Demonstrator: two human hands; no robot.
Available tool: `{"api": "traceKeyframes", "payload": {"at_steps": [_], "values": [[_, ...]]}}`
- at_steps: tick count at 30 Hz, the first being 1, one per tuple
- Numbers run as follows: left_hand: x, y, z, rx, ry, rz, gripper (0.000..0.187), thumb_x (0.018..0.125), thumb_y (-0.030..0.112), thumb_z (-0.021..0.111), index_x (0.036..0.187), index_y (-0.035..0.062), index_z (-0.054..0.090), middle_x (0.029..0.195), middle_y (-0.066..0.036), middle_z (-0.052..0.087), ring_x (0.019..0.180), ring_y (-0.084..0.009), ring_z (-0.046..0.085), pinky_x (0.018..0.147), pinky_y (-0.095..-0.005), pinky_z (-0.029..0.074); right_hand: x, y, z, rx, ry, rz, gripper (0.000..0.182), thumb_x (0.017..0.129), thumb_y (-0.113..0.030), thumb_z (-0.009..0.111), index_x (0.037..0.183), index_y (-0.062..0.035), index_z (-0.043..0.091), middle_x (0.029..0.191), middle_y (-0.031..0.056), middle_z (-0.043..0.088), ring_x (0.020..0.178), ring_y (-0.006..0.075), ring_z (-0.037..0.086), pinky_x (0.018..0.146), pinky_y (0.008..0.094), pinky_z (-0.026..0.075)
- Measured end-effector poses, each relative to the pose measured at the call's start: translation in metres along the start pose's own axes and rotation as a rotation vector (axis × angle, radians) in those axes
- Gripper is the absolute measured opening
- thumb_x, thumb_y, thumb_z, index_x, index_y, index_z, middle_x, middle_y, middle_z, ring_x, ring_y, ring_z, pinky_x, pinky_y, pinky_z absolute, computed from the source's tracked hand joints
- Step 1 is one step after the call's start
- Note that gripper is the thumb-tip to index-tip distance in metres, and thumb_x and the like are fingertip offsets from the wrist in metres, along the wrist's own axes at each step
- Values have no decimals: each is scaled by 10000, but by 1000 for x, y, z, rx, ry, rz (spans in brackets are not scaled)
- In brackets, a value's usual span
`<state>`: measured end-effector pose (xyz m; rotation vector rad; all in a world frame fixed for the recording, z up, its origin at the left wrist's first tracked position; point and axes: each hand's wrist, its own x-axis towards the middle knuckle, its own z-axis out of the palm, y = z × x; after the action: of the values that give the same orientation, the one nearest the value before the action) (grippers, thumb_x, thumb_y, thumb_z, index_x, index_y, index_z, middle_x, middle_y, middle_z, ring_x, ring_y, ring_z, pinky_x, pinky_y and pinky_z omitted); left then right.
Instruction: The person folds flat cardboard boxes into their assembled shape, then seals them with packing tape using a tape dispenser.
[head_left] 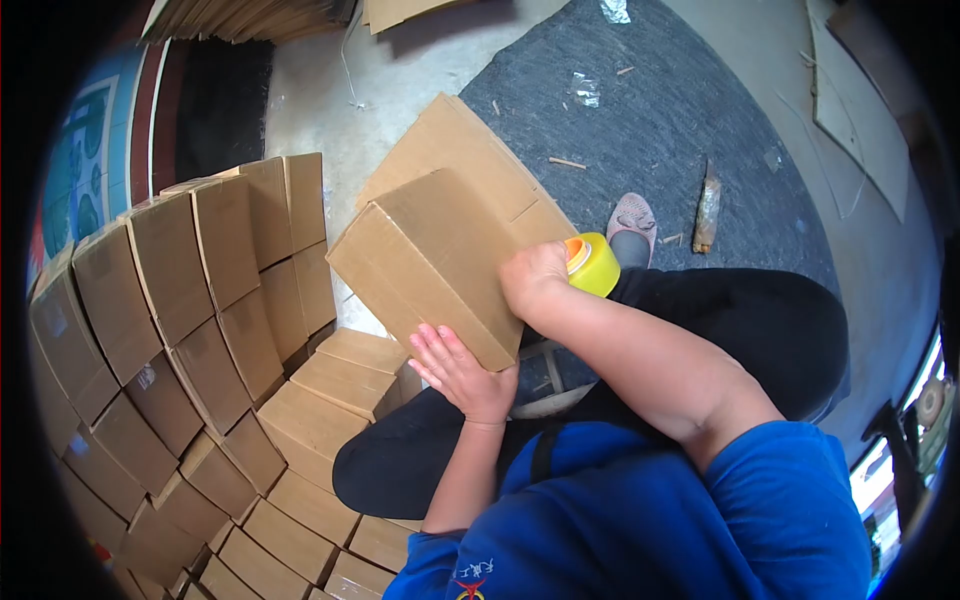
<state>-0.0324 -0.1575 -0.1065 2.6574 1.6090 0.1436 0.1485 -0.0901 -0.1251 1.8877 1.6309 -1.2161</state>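
A closed brown cardboard box point(430, 260) is tilted in front of my lap. My left hand point(465, 372) lies against its near lower side, fingers stretched out flat on the cardboard. At the box's right side, my right hand point(533, 278) is closed on a roll of yellow packing tape point(598, 268) with an orange and white core. Its fingertips are mostly hidden, and its knuckles are close to the box edge. Behind the box is a flat piece of cardboard point(470, 135), partly covered by it.
Stacked cardboard boxes point(165, 290) form a wall on the left, with lower rows point(300, 510) beside my left knee. A dark mat point(600, 120) on the floor carries scraps and a plastic-wrapped roll point(708, 210). Flattened cardboard point(240, 20) stands at the top left.
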Motion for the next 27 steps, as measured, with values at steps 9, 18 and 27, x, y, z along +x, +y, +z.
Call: {"api": "traceKeyframes", "payload": {"at_steps": [9, 18, 27], "values": [[34, 12, -16, 35, -226, -127, 1209, 660, 444, 837, 1533, -17, 138, 1612, -232, 121, 1501, -405, 66, 1174, -598, 43, 6, 13, -5, 19, 23, 120, 246, 896, -207, 589, 1075, -162, 751, 1123, 50, 729, 1032, 218, 702, 780, 379, 536], [31, -40, -21, -693, 205, -263, 453, 916, 26, 520, 1366, -18, 497, 1554, -200, 312, 1349, -322, 391, 1108, -386, 325, -52, 28, -77, 100, 273, 225, 438, 779, -420, 692, 1049, -78, 742, 1043, 138, 731, 993, 274, 705, 866, 376, 555], [16, -67, -31, -1421, 434, -747, 367, 968, 64, 535, 1330, 8, 519, 1238, -93, 581, 999, -115, 565, 813, -237, 473, -149, 15, -112, 436, 688, -213, 609, 741, -496, 699, 1111, -13, 713, 995, 180, 710, 882, 274, 710, 827, 409, 579]]}}
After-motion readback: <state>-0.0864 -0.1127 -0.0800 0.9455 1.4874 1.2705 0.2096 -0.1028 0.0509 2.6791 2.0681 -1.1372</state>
